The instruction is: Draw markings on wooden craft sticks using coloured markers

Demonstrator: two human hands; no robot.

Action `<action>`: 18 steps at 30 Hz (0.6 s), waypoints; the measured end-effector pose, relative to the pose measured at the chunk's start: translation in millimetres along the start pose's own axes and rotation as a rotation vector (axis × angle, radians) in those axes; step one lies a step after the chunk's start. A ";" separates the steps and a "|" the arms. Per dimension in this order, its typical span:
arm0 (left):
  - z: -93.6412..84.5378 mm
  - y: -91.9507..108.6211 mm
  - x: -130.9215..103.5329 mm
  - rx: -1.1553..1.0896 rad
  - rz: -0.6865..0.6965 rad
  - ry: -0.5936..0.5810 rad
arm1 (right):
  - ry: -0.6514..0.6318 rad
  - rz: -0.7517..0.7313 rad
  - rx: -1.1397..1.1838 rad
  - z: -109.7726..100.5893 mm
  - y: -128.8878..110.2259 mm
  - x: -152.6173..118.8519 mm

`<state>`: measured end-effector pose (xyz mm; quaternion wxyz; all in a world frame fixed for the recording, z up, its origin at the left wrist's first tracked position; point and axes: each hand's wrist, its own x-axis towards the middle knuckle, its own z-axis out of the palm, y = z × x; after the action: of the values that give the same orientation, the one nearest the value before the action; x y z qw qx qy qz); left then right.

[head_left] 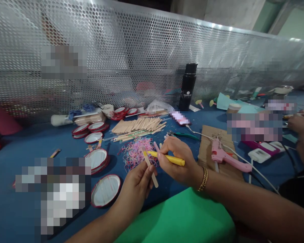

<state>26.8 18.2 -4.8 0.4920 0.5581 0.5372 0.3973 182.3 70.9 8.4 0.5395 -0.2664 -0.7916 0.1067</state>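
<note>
Pinched between the thumb and fingers of my left hand point(139, 180) is a flat wooden craft stick point(147, 159), held at a slant with a yellow patch near its upper end. My right hand point(178, 155) grips a yellow marker point(176, 160), its tip at or very near that patch. A pale pink pen-like thing point(156, 146) shows beside the right fingers; whether they hold it too, I cannot tell. Just beyond both hands lies a tangled heap of thin coloured strands point(133, 157). More craft sticks point(136, 125) are piled behind the heap.
Red-rimmed round lids point(106, 190) lie at left, some stacked. A black bottle point(188, 89) stands near the perforated metal screen point(147, 50). On the right, a pink glue gun point(224, 158) rests on cardboard point(205, 145) among cables. Another person's hand point(302, 123) is at far right.
</note>
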 end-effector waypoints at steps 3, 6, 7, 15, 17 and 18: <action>-0.3 -1.1 -0.2 0.008 0.013 -0.002 | -0.002 -0.014 0.004 0.7 -0.1 -0.7; -0.3 -3.0 0.5 0.013 0.031 -0.004 | -0.030 -0.020 -0.006 0.7 -0.2 -0.7; -0.3 -3.3 0.6 0.009 0.027 -0.004 | -0.030 -0.016 -0.008 0.4 -0.3 -0.3; -0.3 -2.4 1.1 0.020 0.030 -0.009 | -0.026 -0.020 0.001 0.8 0.2 0.0; -0.4 -2.5 1.3 0.017 0.022 -0.006 | -0.033 -0.012 -0.009 0.2 0.2 0.5; -0.5 -2.3 1.2 0.014 0.016 -0.004 | -0.025 -0.005 -0.010 -0.4 0.0 1.1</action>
<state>26.0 19.3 -7.1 0.4861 0.5665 0.5344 0.3964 182.3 71.5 9.5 0.5283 -0.2655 -0.7996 0.1048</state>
